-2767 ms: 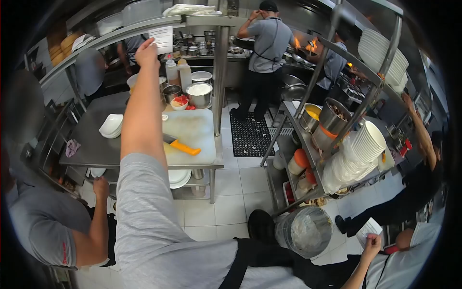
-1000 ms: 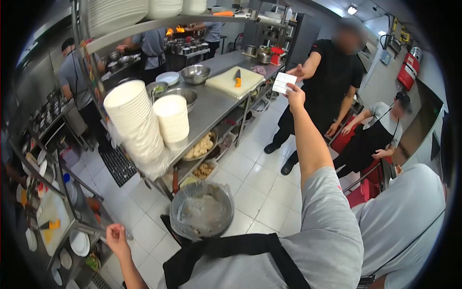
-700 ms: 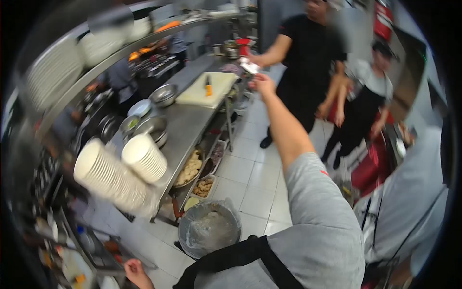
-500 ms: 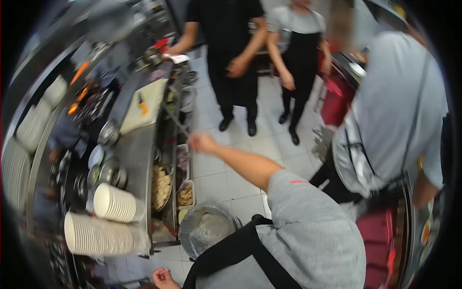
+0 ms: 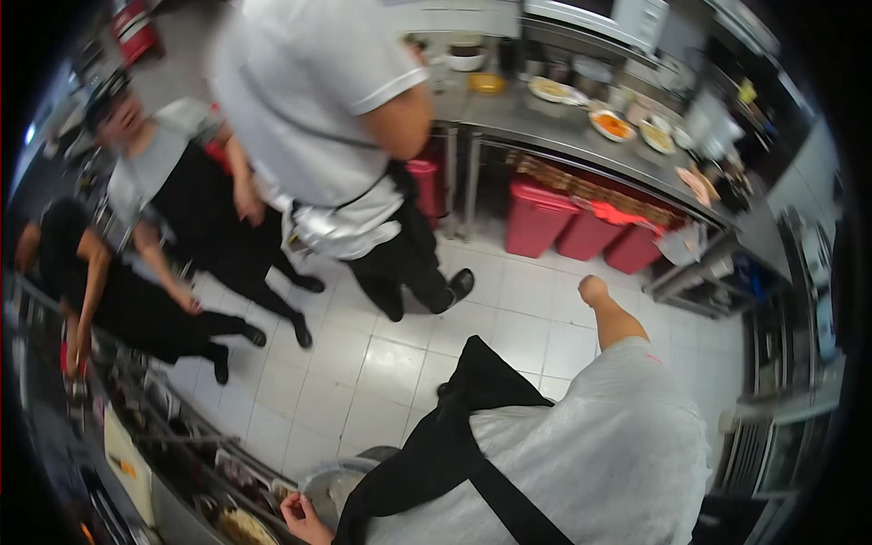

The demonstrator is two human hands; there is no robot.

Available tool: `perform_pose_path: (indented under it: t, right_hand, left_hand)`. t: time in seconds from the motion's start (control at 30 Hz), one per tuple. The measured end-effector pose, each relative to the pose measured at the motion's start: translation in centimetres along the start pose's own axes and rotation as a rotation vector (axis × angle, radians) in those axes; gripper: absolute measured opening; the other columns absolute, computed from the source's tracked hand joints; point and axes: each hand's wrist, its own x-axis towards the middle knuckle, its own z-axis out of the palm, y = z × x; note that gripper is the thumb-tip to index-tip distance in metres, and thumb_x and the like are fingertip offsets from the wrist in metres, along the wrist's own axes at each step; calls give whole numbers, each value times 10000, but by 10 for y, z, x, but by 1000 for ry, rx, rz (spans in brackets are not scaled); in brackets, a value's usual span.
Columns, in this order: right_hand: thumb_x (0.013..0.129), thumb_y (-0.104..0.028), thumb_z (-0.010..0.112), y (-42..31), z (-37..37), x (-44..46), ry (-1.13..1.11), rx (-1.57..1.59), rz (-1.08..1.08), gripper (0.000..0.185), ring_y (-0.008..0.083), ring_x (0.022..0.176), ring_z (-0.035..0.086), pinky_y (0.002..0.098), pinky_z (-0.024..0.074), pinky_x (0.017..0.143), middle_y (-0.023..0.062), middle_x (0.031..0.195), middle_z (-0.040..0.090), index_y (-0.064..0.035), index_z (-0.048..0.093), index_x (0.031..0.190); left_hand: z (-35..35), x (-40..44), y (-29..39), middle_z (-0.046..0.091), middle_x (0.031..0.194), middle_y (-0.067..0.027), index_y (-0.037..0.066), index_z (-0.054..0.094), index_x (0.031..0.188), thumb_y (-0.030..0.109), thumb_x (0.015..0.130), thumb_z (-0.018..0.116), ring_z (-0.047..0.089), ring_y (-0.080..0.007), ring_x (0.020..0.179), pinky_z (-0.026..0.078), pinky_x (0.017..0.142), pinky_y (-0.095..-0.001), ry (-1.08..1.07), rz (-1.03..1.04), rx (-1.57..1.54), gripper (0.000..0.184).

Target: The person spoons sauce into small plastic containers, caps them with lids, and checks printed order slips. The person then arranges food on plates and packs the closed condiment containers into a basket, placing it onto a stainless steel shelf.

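My right hand point(image 5: 593, 291) is held out over the tiled floor on the right, curled into a fist, with nothing visible in it. At the bottom left, my left hand point(image 5: 302, 518) is near my black apron point(image 5: 413, 481), its fingers curled in and nothing seen between them. Beside that hand stands a lined grey bin point(image 5: 338, 480), partly hidden by the apron. No paper slip shows in either of my hands.
Three people stand to the left, the nearest in a light shirt point(image 5: 300, 109). A steel counter point(image 5: 545, 124) with plates of food runs along the back, above red bins point(image 5: 538, 218). A cutting board point(image 5: 127, 463) lies lower left.
The view has swung right to the counter and red bins. My right hand has parted from the white slip, which stayed with a person in black; the hand has closed and moved right.
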Motion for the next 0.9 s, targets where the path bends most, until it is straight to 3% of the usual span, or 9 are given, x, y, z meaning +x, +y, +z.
perform_pose_path:
  t: [0.1, 0.17, 0.27, 0.3, 0.37, 0.5, 0.53, 0.57, 0.9]
  right_hand:
    - [800, -122, 499, 68, -17, -25, -146, 456, 241, 192, 213, 595, 644, 362, 525, 478, 109, 807, 654, -88, 622, 944]
    - [806, -118, 493, 198, 75, -8, -2, -283, -692, 190, 228, 602, 648, 366, 523, 451, 90, 795, 641, -79, 622, 940]
    - [833, -120, 541, 225, 75, -81, -680, 221, 312, 188, 238, 694, 667, 361, 541, 467, 118, 941, 628, -4, 598, 969]
    - [878, -166, 498, 253, 93, -97, -748, -47, -75, 207, 231, 690, 660, 375, 547, 491, 107, 927, 628, -17, 591, 988]
    - [887, -268, 518, 281, 123, -124, -801, 450, 544, 263, 213, 681, 635, 415, 543, 530, 85, 964, 634, -56, 579, 1030]
    - [808, -278, 620, 287, 81, -118, -976, 310, 398, 261, 213, 712, 629, 379, 535, 580, 83, 915, 651, -91, 646, 988]
    - [780, -279, 648, 321, 72, -90, -606, 29, -194, 241, 202, 732, 634, 352, 520, 614, 94, 848, 668, -96, 666, 938]
    - [745, -264, 680, 328, 65, -74, -429, 392, 155, 209, 193, 748, 640, 339, 503, 650, 96, 793, 675, -121, 678, 898]
    - [760, -199, 651, 361, -232, 102, 406, 547, 36, 222, 342, 710, 583, 402, 461, 647, 184, 735, 589, 3, 598, 685]
  left_hand:
    - [85, 11, 59, 522, 818, -27, 12, 535, 954, 78, 875, 581, 507, -102, 742, 446, 695, -235, -188, 96, 2, 113]
    - [154, -6, 122, 505, 809, -19, 17, 520, 891, 47, 857, 578, 486, -96, 754, 429, 700, -238, -240, 102, -69, 74]
    - [247, -35, 165, 520, 802, -22, 11, 527, 883, 49, 855, 576, 490, -96, 751, 429, 703, -240, -388, 148, -85, 69]
    - [277, -47, 170, 529, 804, -26, 9, 529, 888, 46, 854, 576, 498, -96, 748, 430, 702, -238, -451, 151, -104, 70]
    - [347, -79, 184, 550, 805, -31, 7, 533, 889, 37, 848, 581, 517, -94, 739, 434, 695, -234, -579, 130, -150, 70]
    - [486, -145, 218, 569, 778, -16, 19, 543, 866, 25, 838, 604, 533, -74, 722, 429, 662, -206, -928, 18, -263, 67]
    - [531, -169, 247, 567, 767, -6, 22, 544, 861, 27, 840, 608, 529, -66, 715, 425, 653, -197, -1053, 4, -244, 68]
    - [557, -174, 257, 567, 763, -1, 24, 543, 857, 37, 845, 608, 525, -57, 707, 422, 648, -190, -1102, 54, -248, 67]
    - [784, -207, 321, 580, 700, -15, 51, 528, 765, 169, 914, 549, 536, -79, 675, 433, 685, -233, -1296, -3, -275, 191]
